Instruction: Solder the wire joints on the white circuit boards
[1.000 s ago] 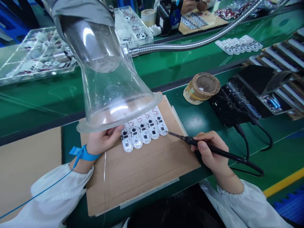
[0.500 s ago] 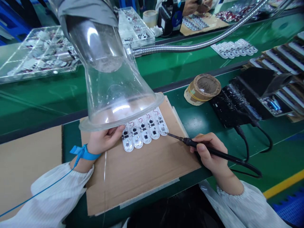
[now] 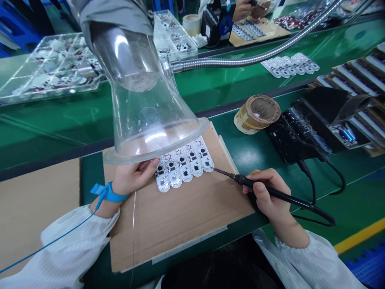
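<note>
My right hand (image 3: 272, 192) grips a black soldering iron (image 3: 276, 195). The iron's thin tip reaches the lower end of the rightmost board in a joined row of white circuit boards (image 3: 184, 168). These boards carry black chips and red marks, and lie on a cardboard sheet (image 3: 180, 216). At the row's left end, my left hand (image 3: 136, 176) pinches a thin solder wire (image 3: 134, 216) that trails down over the cardboard. Its fingertips are partly hidden under the rim of a clear funnel-shaped hood (image 3: 150, 116). A blue wrist strap (image 3: 111, 194) circles my left wrist.
A brown round pot (image 3: 257, 114) and a black device with cables (image 3: 297, 132) stand to the right. Beyond, a white board panel (image 3: 290, 65) lies on the green belt (image 3: 210, 86). Clear trays (image 3: 69, 86) of parts stand at the back left. Another person's hands (image 3: 243, 9) work opposite.
The white board panel on the green belt has slid a little to the left. My view has shifted slightly; both hands and the iron's tip keep nearly the same places at the boards.
</note>
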Demonstrator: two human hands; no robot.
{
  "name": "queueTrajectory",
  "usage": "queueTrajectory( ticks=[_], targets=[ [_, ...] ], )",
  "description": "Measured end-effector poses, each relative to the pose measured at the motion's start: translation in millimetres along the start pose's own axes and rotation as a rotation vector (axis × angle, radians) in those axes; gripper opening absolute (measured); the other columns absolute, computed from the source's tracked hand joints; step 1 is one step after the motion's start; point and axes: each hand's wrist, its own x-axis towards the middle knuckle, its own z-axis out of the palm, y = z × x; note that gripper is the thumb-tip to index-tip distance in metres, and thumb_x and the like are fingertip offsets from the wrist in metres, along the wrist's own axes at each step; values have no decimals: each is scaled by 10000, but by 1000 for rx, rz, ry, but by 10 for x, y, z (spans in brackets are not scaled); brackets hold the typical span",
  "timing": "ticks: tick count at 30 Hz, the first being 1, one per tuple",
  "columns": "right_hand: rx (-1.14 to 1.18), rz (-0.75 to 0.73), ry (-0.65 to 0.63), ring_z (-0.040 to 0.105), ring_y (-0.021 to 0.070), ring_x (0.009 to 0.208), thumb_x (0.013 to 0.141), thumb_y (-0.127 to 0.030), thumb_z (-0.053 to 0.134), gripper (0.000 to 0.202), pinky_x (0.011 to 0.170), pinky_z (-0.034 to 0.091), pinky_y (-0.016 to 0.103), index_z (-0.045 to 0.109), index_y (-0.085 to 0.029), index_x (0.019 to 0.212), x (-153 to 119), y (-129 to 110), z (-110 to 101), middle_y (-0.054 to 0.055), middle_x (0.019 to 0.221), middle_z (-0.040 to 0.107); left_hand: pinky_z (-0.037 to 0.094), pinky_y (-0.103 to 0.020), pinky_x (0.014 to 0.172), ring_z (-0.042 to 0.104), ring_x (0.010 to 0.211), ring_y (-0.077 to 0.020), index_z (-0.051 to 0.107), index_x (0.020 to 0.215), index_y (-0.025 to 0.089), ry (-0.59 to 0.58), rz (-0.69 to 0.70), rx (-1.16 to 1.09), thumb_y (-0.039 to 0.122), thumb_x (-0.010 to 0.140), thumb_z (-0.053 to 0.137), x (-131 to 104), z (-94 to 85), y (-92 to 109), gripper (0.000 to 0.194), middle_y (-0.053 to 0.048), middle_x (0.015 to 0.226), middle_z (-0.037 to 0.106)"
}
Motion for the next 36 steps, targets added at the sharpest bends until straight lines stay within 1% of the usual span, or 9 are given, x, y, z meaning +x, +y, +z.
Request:
queueTrajectory(
  ticks=[5,11,19,22,24,27,30,34,36],
  targets=[
    [-2,29,15,668,182,646,1059,-312,679,62,589,530,317,695,-263,1093,5,-12,16,16,785,702,301,-254,499,368,460,-83,621,775,190,5,4,-7,270,958,681,1,-3,0,208,84,553,350],
    [29,-26,41,663,170,643,1076,-345,655,110,581,524,303,689,-248,1114,41,-47,31,21,783,701,296,-246,499,357,467,-80,606,769,188,15,32,-17,250,960,679,32,-7,28,214,85,563,347],
    [-30,3,-90,703,190,708,1053,-342,697,128,642,552,332,687,-264,1154,10,8,-17,24,845,726,313,-214,480,381,465,-74,616,786,183,23,82,-9,234,965,671,29,17,8,194,83,567,386],
    [-6,3,-60,696,192,683,1051,-371,698,138,610,547,327,698,-261,1134,14,-4,5,29,835,731,317,-211,482,386,472,-77,651,843,181,19,87,-19,227,974,662,18,27,13,140,83,571,396],
    [43,10,16,685,192,654,1061,-396,679,149,585,540,327,705,-261,1117,48,-61,20,27,808,728,303,-222,481,369,470,-78,647,835,181,16,84,-23,229,978,659,35,4,34,152,86,569,373],
    [123,45,160,678,191,638,1077,-392,653,144,594,544,336,711,-260,1080,197,-227,37,10,760,711,286,-246,491,346,474,-83,620,789,186,-28,83,-8,235,986,652,92,-104,63,205,85,576,334],
    [103,119,202,665,179,635,1071,-388,669,171,604,534,323,705,-246,984,468,-428,101,-1,724,692,281,-259,505,337,493,-91,570,763,202,-47,112,19,223,980,649,123,-282,36,232,82,589,324],
    [23,184,71,643,157,601,1064,-445,676,282,584,522,292,666,-234,877,836,-604,354,-3,680,688,267,-256,504,323,504,-89,426,715,220,44,99,46,179,940,677,30,-482,-89,339,84,594,331],
    [12,186,-2,628,149,574,1059,-463,677,304,571,517,284,649,-234,861,945,-635,531,-8,658,684,285,-245,510,331,504,-87,473,757,220,87,65,48,162,937,673,-61,-521,-168,275,88,604,351]
  ],
)
